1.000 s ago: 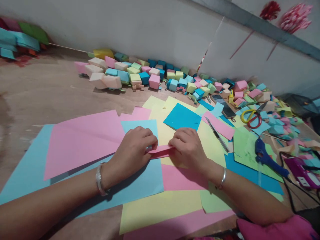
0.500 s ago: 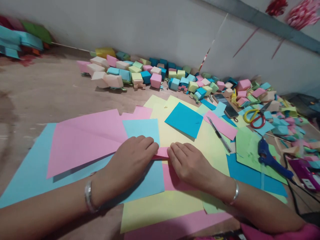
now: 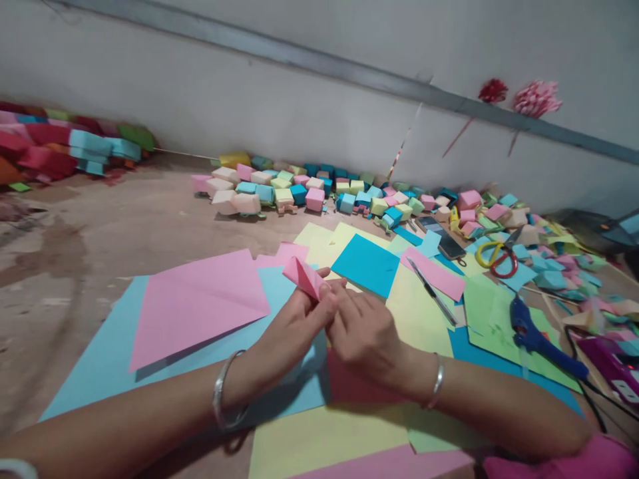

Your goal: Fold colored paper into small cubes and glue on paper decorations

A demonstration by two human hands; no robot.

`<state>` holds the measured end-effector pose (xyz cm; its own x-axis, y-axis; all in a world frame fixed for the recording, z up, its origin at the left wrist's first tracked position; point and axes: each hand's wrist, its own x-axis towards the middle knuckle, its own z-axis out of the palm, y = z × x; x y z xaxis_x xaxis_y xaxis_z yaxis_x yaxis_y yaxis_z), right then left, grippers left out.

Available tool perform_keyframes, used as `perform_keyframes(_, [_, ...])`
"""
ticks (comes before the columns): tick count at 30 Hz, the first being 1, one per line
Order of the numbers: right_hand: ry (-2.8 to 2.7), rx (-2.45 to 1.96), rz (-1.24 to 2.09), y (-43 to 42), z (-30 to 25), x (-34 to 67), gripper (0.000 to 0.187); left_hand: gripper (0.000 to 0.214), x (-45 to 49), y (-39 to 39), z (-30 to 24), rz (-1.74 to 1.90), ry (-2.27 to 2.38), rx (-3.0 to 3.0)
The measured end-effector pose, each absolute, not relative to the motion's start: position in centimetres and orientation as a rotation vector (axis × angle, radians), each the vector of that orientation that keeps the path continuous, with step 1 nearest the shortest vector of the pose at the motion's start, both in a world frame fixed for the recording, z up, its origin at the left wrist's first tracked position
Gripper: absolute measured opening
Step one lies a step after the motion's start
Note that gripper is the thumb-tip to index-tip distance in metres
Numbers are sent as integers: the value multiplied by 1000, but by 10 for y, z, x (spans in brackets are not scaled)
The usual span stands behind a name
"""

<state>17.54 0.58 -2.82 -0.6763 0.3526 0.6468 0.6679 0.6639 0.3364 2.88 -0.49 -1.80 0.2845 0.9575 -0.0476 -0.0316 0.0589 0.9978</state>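
Observation:
Between my two hands, just above the paper sheets, is a folded pink paper strip. My left hand cradles it, with the thumb pressed on it near its right end. The fingers of my right hand are curled closed against that same end, meeting my left thumb. Beneath the hands lie a light blue sheet, a yellow sheet and a larger pink sheet. A dark blue square of paper is just beyond my right hand.
A craft knife, scissors, a phone and a blue glue gun lie to the right. Several small paper boxes line the wall. Red and light blue paper pieces are piled at far left.
The pink strip has been lifted off the sheets and tilted up. My hands have come together around it; my left hand has turned thumb-up. The view has tilted upward.

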Motion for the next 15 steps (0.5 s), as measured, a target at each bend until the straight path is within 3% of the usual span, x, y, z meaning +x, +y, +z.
perform_keyframes(9, [-2308,-756,-218,27,-25,171,19,25,12,16,-29,1086,1124,1515])
perform_keyframes(15, [-2123,-637,-187,39,1,190,23,24,19,9,-22,1040,1042,1625])
